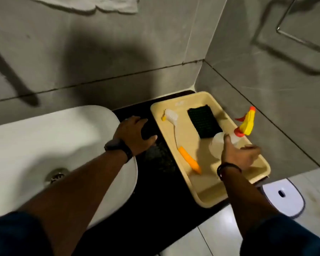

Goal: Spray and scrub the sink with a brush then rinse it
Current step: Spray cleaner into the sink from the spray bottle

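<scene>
A white oval sink (44, 137) with a metal drain (56, 175) fills the left. To its right, a cream tray (207, 193) on the dark counter holds a brush (174, 130) with white bristles and an orange handle, a dark green scouring pad (203, 122), and a clear spray bottle (218, 143) with a yellow and red trigger head. My left hand (133, 137) rests spread on the counter beside the sink rim, holding nothing. My right hand (238, 154) is open against the spray bottle's body, thumb on its near side, fingers blurred behind it.
Grey tiled walls meet in a corner just behind the tray. A white towel (100, 4) hangs at the top. A white lidded bin (283, 196) stands on the pale floor at the lower right. A metal rail (294, 34) is on the right wall.
</scene>
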`<move>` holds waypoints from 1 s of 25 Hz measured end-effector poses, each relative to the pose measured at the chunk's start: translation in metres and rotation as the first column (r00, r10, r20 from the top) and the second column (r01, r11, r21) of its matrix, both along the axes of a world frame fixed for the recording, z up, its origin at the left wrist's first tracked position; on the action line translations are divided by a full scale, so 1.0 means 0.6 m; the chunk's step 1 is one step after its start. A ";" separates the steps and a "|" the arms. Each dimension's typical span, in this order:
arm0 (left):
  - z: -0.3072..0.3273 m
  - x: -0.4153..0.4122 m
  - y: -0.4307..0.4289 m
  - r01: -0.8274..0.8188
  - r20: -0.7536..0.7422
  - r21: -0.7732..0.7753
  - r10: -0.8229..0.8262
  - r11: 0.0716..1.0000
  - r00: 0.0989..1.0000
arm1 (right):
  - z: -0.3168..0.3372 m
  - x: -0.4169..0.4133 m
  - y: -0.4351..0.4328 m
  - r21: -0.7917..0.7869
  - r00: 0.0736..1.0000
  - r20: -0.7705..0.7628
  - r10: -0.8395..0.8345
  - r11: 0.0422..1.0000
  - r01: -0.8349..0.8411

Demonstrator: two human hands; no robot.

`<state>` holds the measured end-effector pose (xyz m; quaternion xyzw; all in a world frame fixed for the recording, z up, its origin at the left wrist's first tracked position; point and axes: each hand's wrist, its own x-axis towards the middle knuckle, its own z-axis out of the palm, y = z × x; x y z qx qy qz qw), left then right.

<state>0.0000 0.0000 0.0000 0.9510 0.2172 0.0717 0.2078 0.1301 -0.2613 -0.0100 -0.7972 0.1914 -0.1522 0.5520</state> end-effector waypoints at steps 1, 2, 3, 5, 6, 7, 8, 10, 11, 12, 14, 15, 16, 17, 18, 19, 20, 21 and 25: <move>-0.006 0.007 0.003 -0.006 0.017 0.028 0.006 1.000 1.000 | 0.000 0.016 -0.003 0.079 0.999 -0.016 -0.032 0.996 0.033; -0.011 0.013 0.006 -0.019 0.034 0.068 0.017 0.998 0.999 | -0.002 0.035 -0.007 0.123 0.999 -0.030 -0.012 0.992 0.016; -0.017 0.015 0.010 -0.023 0.018 0.088 0.022 0.996 1.000 | -0.005 0.056 -0.010 0.119 0.999 -0.024 0.036 0.992 -0.033; -0.025 0.016 0.016 -0.023 0.004 0.099 0.023 0.995 1.000 | -0.004 0.098 -0.014 0.098 0.983 0.016 0.184 0.978 -0.185; -0.030 0.015 0.014 -0.011 0.003 0.109 0.011 0.994 1.000 | -0.004 0.110 -0.014 0.068 0.961 0.043 0.272 0.959 -0.275; -0.032 0.015 0.014 -0.008 0.007 0.115 0.007 0.993 1.000 | -0.007 0.123 -0.015 0.029 0.935 0.064 0.349 0.936 -0.351; -0.035 0.016 0.016 -0.009 0.014 0.121 0.008 0.993 1.000 | -0.009 0.131 -0.015 -0.032 0.910 0.070 0.409 0.913 -0.407; -0.035 0.017 0.017 -0.007 0.022 0.132 0.004 0.991 1.000 | -0.016 0.146 -0.016 -0.095 0.874 0.082 0.479 0.877 -0.472; -0.038 0.017 0.018 -0.008 0.029 0.130 0.005 0.992 1.000 | -0.019 0.147 -0.015 -0.112 0.862 0.110 0.495 0.868 -0.484; -0.040 0.016 0.020 -0.007 0.038 0.123 0.003 0.992 0.999 | -0.020 0.147 -0.013 -0.121 0.857 0.128 0.499 0.866 -0.486; -0.043 0.018 0.022 -0.008 0.048 0.103 0.003 0.995 0.999 | -0.015 0.146 -0.007 -0.156 0.862 0.114 0.494 0.866 -0.475; -0.042 0.018 0.022 -0.008 0.045 0.102 0.004 0.995 0.999 | -0.006 0.144 0.000 -0.173 0.862 0.102 0.497 0.862 -0.476; -0.041 0.018 0.021 -0.006 0.030 0.099 0.003 0.995 1.000 | 0.008 0.139 0.007 -0.171 0.862 0.099 0.497 0.862 -0.478; -0.038 0.015 0.019 0.000 0.004 0.108 -0.001 0.994 1.000 | 0.027 0.134 0.014 -0.159 0.857 0.116 0.502 0.861 -0.483; -0.035 0.008 0.015 0.009 -0.023 0.112 -0.006 0.994 1.000 | 0.056 0.122 0.026 -0.151 0.843 0.157 0.514 0.856 -0.494; -0.032 -0.006 0.014 0.018 -0.047 0.109 -0.013 0.994 0.999 | 0.091 0.106 0.043 -0.148 0.815 0.220 0.537 0.844 -0.516; -0.030 -0.027 0.015 0.029 -0.067 0.099 -0.023 0.995 0.997 | 0.130 0.087 0.063 -0.137 0.773 0.275 0.571 0.820 -0.556; -0.029 -0.056 0.018 0.045 -0.081 0.091 -0.038 0.995 0.996 | 0.168 0.067 0.089 -0.115 0.730 0.302 0.613 0.784 -0.610; -0.010 -0.240 0.091 -0.072 -0.074 0.139 0.083 0.988 0.994 | 0.258 -0.041 0.239 -0.137 0.546 0.156 0.823 0.566 -0.813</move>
